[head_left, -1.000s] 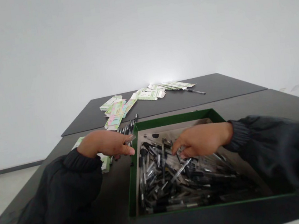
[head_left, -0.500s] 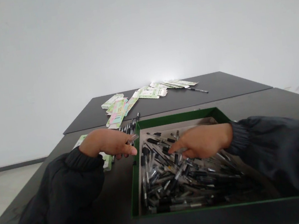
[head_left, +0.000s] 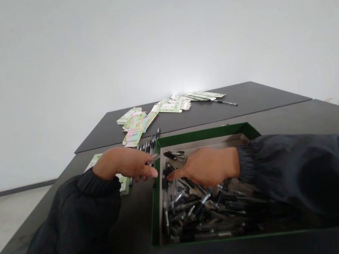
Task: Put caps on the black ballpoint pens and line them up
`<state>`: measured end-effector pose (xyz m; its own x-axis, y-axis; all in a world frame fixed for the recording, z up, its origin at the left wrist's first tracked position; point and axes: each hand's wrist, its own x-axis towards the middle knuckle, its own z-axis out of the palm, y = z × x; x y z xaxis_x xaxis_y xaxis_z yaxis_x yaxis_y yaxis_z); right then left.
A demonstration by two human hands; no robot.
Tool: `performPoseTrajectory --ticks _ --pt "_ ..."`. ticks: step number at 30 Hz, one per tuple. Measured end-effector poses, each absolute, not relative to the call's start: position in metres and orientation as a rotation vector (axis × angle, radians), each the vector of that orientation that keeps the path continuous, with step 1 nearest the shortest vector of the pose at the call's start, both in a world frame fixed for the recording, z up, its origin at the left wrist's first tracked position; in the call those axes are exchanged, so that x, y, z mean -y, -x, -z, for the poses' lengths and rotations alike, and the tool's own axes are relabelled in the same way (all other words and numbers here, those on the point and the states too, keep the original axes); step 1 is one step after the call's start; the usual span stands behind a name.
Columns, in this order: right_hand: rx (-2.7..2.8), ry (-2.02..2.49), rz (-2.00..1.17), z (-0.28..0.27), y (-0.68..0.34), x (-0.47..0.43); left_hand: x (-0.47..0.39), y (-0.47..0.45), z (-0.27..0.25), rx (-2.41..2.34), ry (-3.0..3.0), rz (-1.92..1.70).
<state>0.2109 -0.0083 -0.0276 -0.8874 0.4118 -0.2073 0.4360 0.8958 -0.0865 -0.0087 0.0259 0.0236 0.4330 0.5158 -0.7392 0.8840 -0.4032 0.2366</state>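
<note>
Pens (head_left: pixel 206 210) heaped loose inside green box (head_left: pixel 156 213). Right hand (head_left: pixel 208 167) over them, index finger stretched toward box's left wall; can't tell from here whether it grips any. Left hand (head_left: pixel 126 163) just left of box, pinching clear-ended pen (head_left: pixel 154 157). Flattened cartons (head_left: pixel 171 106) beyond box.
</note>
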Motion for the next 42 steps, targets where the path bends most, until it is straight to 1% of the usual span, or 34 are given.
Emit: performPoseTrajectory --ticks 8,16,23,32,38,42 --pt "-2.805 -0.727 0.155 0.006 -0.224 0.005 -0.026 0.008 -0.022 -1.184 -2.082 0.765" --pt "-2.873 -0.806 0.034 0.026 -0.202 -0.007 -0.026 0.008 -0.022 -1.169 -2.095 0.771" --pt "-2.963 -0.631 0.033 0.045 -0.19 -0.018 -0.022 0.003 -0.027 -1.215 -2.078 0.795" --pt "-2.869 -0.744 0.03 0.042 -0.201 -0.024 -0.021 0.002 -0.031 -1.189 -2.084 0.807" --pt "-2.835 -0.747 -0.067 0.04 -0.206 -0.029 -0.02 0.002 -0.031 -1.185 -2.089 0.783" --pt "-2.827 -0.724 -0.064 0.033 -0.212 -0.031 -0.022 0.005 -0.029 -1.162 -2.071 0.727"
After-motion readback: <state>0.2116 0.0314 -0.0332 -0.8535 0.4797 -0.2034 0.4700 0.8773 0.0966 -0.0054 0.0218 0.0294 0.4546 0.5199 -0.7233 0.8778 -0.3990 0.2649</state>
